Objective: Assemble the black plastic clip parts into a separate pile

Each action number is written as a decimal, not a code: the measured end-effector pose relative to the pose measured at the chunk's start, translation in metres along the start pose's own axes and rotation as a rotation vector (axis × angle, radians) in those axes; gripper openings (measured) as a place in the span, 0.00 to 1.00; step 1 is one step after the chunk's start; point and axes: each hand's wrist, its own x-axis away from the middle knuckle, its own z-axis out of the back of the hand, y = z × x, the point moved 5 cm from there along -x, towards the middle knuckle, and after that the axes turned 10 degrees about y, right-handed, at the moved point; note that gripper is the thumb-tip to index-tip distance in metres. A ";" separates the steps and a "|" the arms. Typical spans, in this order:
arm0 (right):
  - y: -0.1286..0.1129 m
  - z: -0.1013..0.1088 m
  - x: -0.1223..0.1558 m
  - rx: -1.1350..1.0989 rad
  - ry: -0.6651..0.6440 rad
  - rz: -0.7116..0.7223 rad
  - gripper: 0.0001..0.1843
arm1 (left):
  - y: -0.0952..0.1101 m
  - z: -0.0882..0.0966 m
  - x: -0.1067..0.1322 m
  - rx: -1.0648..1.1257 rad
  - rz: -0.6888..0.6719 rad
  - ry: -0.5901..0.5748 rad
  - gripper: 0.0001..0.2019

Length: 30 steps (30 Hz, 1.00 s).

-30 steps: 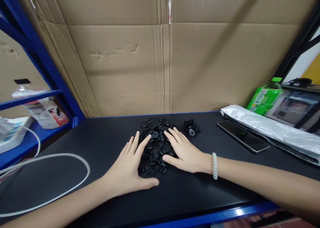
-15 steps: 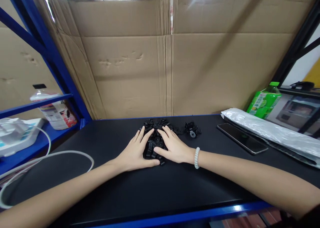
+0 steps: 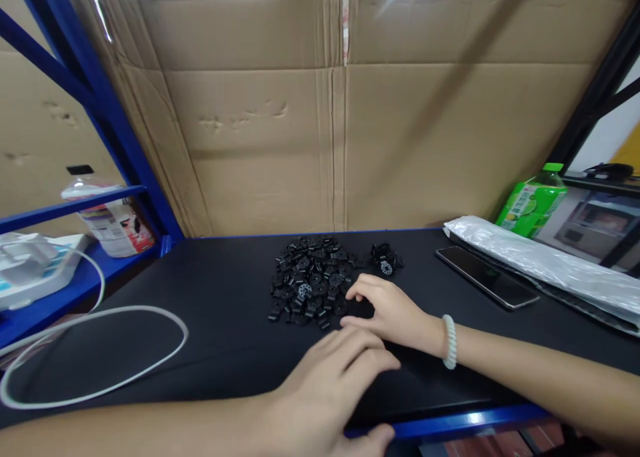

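A heap of small black plastic parts [image 3: 310, 278] lies on the black table top [image 3: 215, 290]. A smaller cluster of the same parts [image 3: 384, 259] sits just to its right. My right hand [image 3: 391, 310], with a pale bead bracelet at the wrist, rests at the heap's right edge with fingers curled in a pinch on a part I cannot make out. Near the table's front edge hovers my left hand [image 3: 333, 383], close to the camera and blurred, its fingers stretched out and holding nothing.
A white cable loop [image 3: 100, 350] lies at the left. At the right are a phone [image 3: 486, 277], a silvery plastic bag [image 3: 545, 263] and a green bottle [image 3: 531, 200]. Cardboard sheets [image 3: 330, 123] stand behind the table. On the blue shelf [image 3: 65, 207] at left a bottle stands.
Both hands have come off the heap. My left hand has drawn back toward the front edge. My right hand has slid to the heap's right side and curled its fingers.
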 end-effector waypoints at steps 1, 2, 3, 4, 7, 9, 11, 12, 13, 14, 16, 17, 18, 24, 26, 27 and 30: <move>0.000 -0.004 -0.002 -0.002 -0.010 0.008 0.17 | 0.004 -0.008 -0.006 0.037 -0.018 0.002 0.21; 0.000 -0.008 -0.004 -0.008 -0.017 0.016 0.17 | 0.007 -0.014 -0.011 0.075 -0.046 0.012 0.19; 0.000 -0.010 -0.006 -0.015 -0.020 0.022 0.16 | 0.008 -0.020 -0.015 0.114 -0.079 0.021 0.17; 0.000 -0.011 -0.008 -0.028 -0.020 0.024 0.14 | 0.008 -0.024 -0.018 0.157 -0.113 0.025 0.15; 0.001 -0.007 -0.010 -0.098 -0.002 -0.008 0.09 | 0.002 -0.029 -0.020 0.271 -0.143 0.027 0.10; 0.003 0.000 -0.006 -0.195 0.013 -0.079 0.09 | -0.005 -0.027 -0.018 0.348 -0.067 0.018 0.08; 0.006 0.010 0.000 -0.328 0.015 -0.193 0.11 | -0.011 -0.025 -0.016 0.437 0.048 0.012 0.05; 0.007 0.014 0.003 -0.399 0.009 -0.250 0.11 | -0.014 -0.023 -0.016 0.473 0.110 0.019 0.05; 0.007 0.019 0.005 -0.463 0.006 -0.298 0.10 | -0.016 -0.022 -0.016 0.498 0.173 0.039 0.06; 0.006 0.023 0.007 -0.520 0.003 -0.338 0.08 | -0.019 -0.021 -0.016 0.517 0.235 0.068 0.07; 0.005 0.027 0.010 -0.615 -0.009 -0.414 0.06 | -0.025 -0.018 -0.017 0.537 0.356 0.168 0.08; 0.005 0.028 0.011 -0.653 -0.017 -0.453 0.06 | -0.029 -0.017 -0.018 0.540 0.411 0.234 0.08; 0.004 0.028 0.012 -0.684 -0.025 -0.493 0.06 | -0.033 -0.015 -0.018 0.546 0.458 0.306 0.08; 0.001 0.016 0.016 -0.809 -0.090 -0.598 0.08 | -0.050 -0.019 -0.011 0.625 0.656 0.447 0.16; -0.002 0.013 0.019 -0.892 -0.126 -0.618 0.12 | -0.051 -0.019 -0.011 0.642 0.644 0.439 0.13; -0.004 0.012 0.020 -0.934 -0.142 -0.628 0.14 | -0.051 -0.019 -0.011 0.651 0.624 0.442 0.11; -0.007 0.011 0.022 -1.016 -0.195 -0.665 0.19 | -0.048 -0.016 -0.013 0.689 0.599 0.459 0.10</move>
